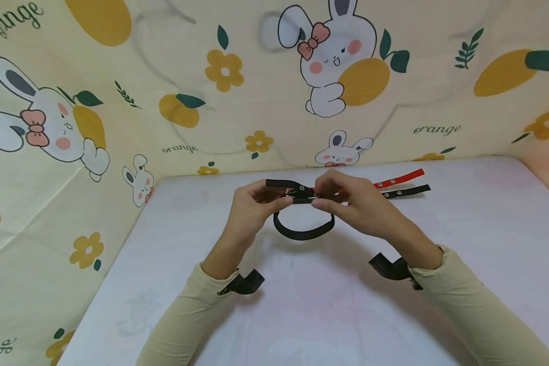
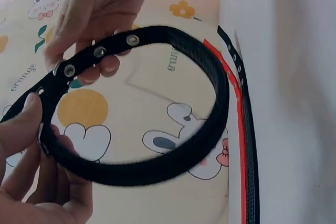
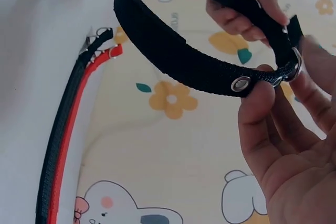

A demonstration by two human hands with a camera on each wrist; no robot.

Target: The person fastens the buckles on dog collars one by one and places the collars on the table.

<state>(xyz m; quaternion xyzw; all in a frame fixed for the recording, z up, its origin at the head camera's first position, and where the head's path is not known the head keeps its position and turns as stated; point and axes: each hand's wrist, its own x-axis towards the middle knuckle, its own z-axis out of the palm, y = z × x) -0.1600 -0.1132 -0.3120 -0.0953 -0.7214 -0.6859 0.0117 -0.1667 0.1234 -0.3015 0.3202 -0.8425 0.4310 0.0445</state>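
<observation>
While the left hand point(image 1: 251, 207) pinches a looped black strap point(image 1: 304, 235) near its metal buckle point(image 3: 298, 65), the right hand point(image 1: 359, 206) grips the same strap close by, along its eyelets. The loop hangs above the white surface point(image 1: 302, 310), on which a red strap point(image 1: 400, 179) and a second black strap point(image 1: 409, 191) lie side by side.

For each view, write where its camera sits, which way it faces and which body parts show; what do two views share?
Head: worn on the head, facing forward and down at the looped black strap; left hand, right hand, sleeves show.
Left wrist: on that wrist, facing the strap and patterned cloth beyond; both hands show.
Right wrist: on that wrist, facing the strap; both hands show.
Shared: both wrist views show the red strap beside another black strap.
</observation>
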